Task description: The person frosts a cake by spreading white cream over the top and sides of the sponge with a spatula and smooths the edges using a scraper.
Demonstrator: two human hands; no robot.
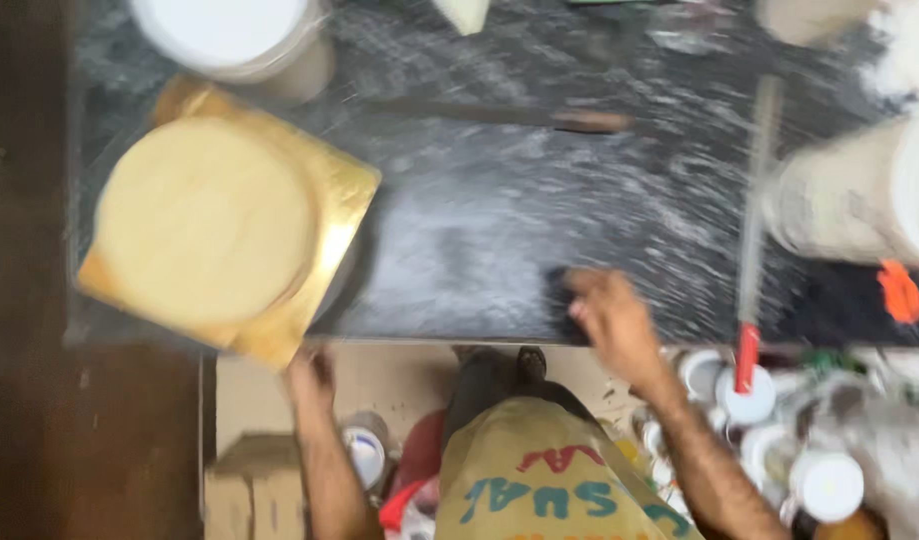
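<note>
Cake (204, 220): pale round, likely soft and fragile — sits on gold square board (329, 190).
Left hand (314, 375): pinches the board's near corner.
Right hand (609, 315): blurred, grip unclear — best lifted by the stiff board.

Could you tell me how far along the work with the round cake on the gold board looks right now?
Done: the pale round cake sits on the gold board, which overhangs the dusty dark counter. In hand: the left hand is at the board's near corner; the right hand rests on the counter edge. Left: the cake top looks bare; the picture is blurred.
</note>
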